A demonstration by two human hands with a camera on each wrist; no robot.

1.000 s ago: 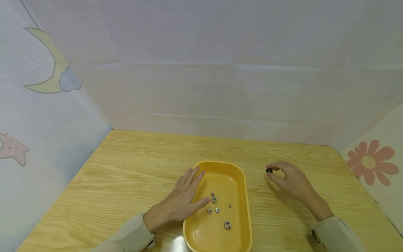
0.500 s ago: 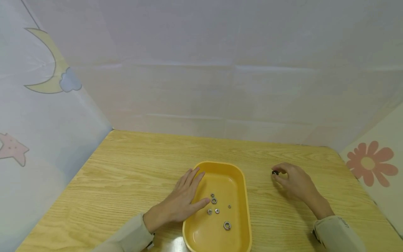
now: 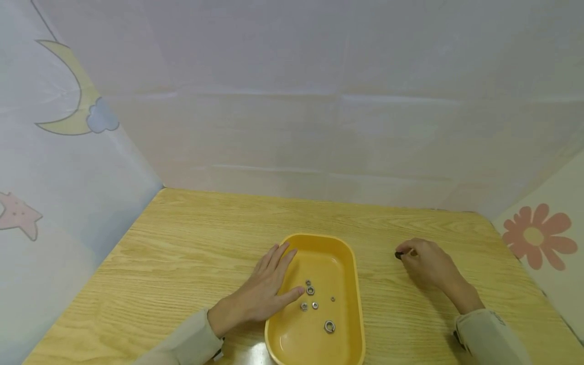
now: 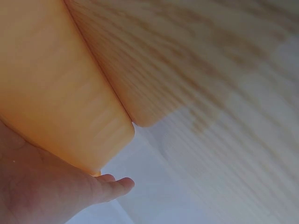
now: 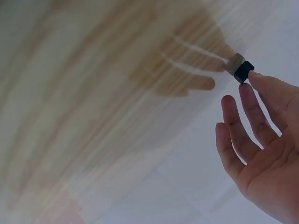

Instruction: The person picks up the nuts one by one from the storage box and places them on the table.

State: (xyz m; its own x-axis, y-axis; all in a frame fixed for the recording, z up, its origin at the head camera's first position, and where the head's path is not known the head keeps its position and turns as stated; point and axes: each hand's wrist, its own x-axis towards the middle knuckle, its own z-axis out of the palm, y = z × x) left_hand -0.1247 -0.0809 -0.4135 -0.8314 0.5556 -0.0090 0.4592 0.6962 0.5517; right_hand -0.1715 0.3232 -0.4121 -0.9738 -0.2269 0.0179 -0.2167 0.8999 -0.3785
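Note:
In the head view my right hand [image 3: 431, 263] pinches a small black nut [image 3: 399, 255] between thumb and forefinger, to the right of a yellow plastic tray [image 3: 359, 304]. Seen from the right wrist, the black nut [image 5: 244, 72] is down at the glossy tabletop, meeting its own reflection; the other fingers are spread apart. My left hand [image 3: 260, 296] rests on the tray's left rim with fingers extended, the thumb reaching over the inside. Several silver hex nuts lie in the tray, the largest nut [image 3: 330, 327] toward the near end. The left wrist camera shows the tray's outer wall [image 4: 56, 84].
A wood-grain table [image 3: 205, 243] extends around the tray on both sides. Pale wall sheets enclose it at the back and sides, with a moon [image 3: 75, 96] printed on the left and a red flower [image 3: 534, 235] on the right.
My right hand has shifted slightly right and toward me, lowering the black nut to the table and tipping it. The left hand and the tray have stayed put.

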